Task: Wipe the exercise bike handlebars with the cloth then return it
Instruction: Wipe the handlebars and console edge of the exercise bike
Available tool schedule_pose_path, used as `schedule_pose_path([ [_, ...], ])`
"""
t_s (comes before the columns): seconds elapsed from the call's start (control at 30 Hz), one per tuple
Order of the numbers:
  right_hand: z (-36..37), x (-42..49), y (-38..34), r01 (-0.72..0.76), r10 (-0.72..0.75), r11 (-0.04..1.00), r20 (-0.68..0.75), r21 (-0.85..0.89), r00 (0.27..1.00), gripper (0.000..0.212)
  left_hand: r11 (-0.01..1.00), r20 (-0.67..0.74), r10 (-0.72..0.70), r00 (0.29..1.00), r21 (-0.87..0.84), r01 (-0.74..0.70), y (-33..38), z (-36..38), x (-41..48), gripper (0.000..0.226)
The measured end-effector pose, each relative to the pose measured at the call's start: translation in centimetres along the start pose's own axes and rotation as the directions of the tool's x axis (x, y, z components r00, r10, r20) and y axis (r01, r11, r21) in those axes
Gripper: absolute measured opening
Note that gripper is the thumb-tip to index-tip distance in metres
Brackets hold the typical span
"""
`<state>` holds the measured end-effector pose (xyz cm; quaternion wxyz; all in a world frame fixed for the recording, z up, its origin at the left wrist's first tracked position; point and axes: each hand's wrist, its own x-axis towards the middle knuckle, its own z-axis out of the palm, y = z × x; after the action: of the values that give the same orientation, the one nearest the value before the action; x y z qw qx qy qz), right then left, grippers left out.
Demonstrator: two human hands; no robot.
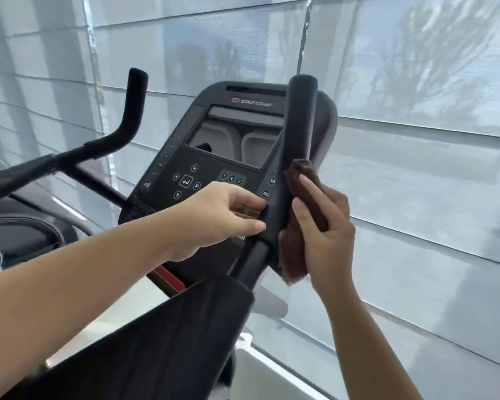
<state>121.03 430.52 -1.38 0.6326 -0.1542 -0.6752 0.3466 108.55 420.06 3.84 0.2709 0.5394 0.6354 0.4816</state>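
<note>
Landmark: bike console (205,157), dark, tilted back, screen above a keypad, pale window blinds (416,157) behind it.

- Right handlebar (299,131): black padded bar that rises upright across the console's right edge. Its top end stands clear above the console's top.
- Cloth (311,194): brown, folded, pressed flat against the right side of that bar, just right of the console's keypad. The upper end pokes out above the fingers and the lower end hangs below the palm.
- Right hand (328,235): grip closed on the cloth, fingers laid along it, clamping it to the bar from the side away from the console.
- Left hand (220,217): in front of the console's lower right corner. Narrow grip, with the thumb and curled fingers holding the bar's near edge at the bottom of its padding. Cannot tell whether the fingers wrap behind.
- Left handlebar (129,111): black, bent upward, well left of the console, no hand on it.
- Black arm pad (171,327): large and blurred, below the console, nearest the camera.
</note>
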Motion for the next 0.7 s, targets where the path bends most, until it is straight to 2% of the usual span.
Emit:
schedule_pose_path([
  [0.13,-0.3,-2.9,-0.5,-0.039,0.039,0.999,0.002,0.027,0.999,0.034,0.987,-0.035,-0.069,0.997,-0.145,0.063,0.0,0.9,-0.9,0.034],
  [0.27,0.3,1.5,-1.7,-0.047,0.054,0.998,-0.218,0.037,0.974,0.034,0.962,-0.060,-0.103,0.993,-0.258,0.085,0.1,1.6,-1.6,0.032],
  [0.33,1.4,2.2,-2.1,-0.056,0.058,0.998,-0.196,0.016,0.979,0.032,0.963,-0.104,-0.111,0.988,-0.258,0.081,0.3,1.8,-2.0,0.031],
  [0.4,2.1,1.6,-2.1,-0.076,0.073,0.997,-0.173,-0.014,0.982,0.030,0.972,-0.149,-0.113,0.982,-0.220,0.079,0.6,2.2,-2.4,0.029],
  [0.53,2.6,-2.0,-2.0,-0.169,0.214,0.970,-0.284,0.174,0.934,0.027,0.990,-0.205,-0.111,0.972,-0.110,0.090,1.3,3.2,-3.0,0.036],
  [0.6,2.5,-3.7,-2.0,-0.176,0.215,0.969,-0.242,0.173,0.946,0.028,0.994,-0.221,-0.096,0.971,0.022,0.104,1.7,3.6,-3.3,0.043],
  [0.7,1.0,-3.6,-1.5,-0.140,0.148,0.984,-0.073,0.108,0.986,0.029,0.981,-0.271,-0.079,0.959,0.149,0.122,2.2,4.2,-3.5,0.042],
])
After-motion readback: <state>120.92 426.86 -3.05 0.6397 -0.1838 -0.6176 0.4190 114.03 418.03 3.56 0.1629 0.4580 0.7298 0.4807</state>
